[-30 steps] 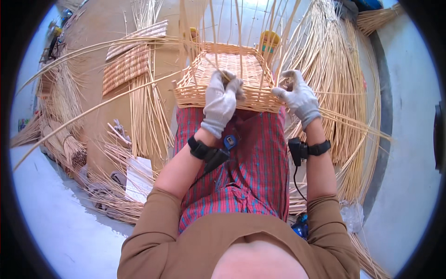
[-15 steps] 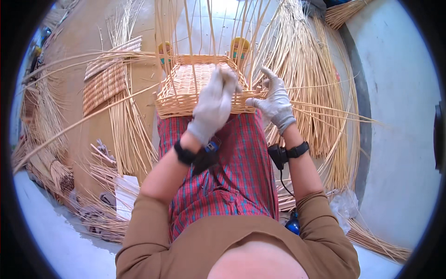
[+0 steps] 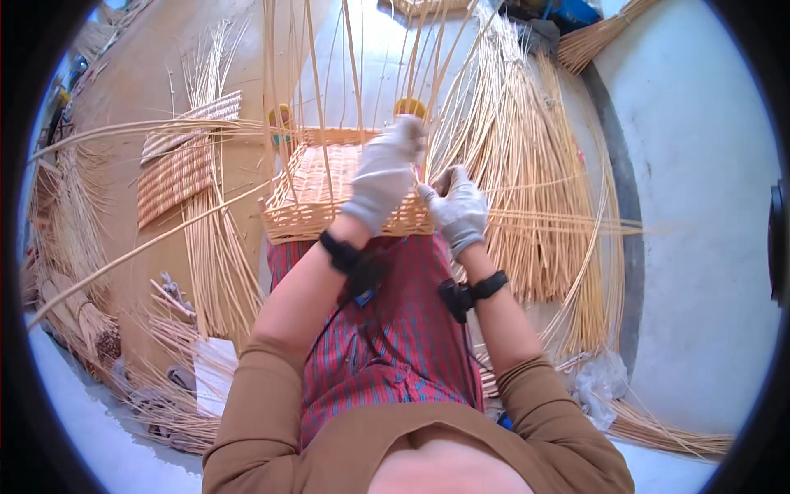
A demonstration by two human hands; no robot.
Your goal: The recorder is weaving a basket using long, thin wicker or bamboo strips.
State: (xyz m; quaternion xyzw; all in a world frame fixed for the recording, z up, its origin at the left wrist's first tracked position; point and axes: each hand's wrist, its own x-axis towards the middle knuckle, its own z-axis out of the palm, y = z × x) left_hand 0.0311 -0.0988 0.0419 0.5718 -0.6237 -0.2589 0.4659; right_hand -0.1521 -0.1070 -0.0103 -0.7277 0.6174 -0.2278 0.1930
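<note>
A shallow rectangular wicker basket [image 3: 288,222] rests across my knees, with long upright canes [image 3: 354,74] rising from its sides. My left hand [image 3: 383,173], in a pale work glove, is over its right part near the upright canes. The left fingers are smeared by motion, and whether they hold a cane cannot be made out. At the right corner, my gloved right hand [image 3: 459,207] has its thumb and fingers curled in against the woven wall. Several loose cane ends [image 3: 568,221] stick out sideways to the right of that hand.
A large bundle of loose canes [image 3: 527,165] lies on the floor at right, along the wall. To the left are a flat woven panel [image 3: 174,183] and long canes reaching to the basket. Two small containers [image 3: 409,108] stand behind it. A clear plastic bag [image 3: 599,383] lies low at right.
My view has shifted, and the basket sits a little lower in it. My left hand has swung up and to the right. My right thumb and fingers have drawn closer together at the corner.
</note>
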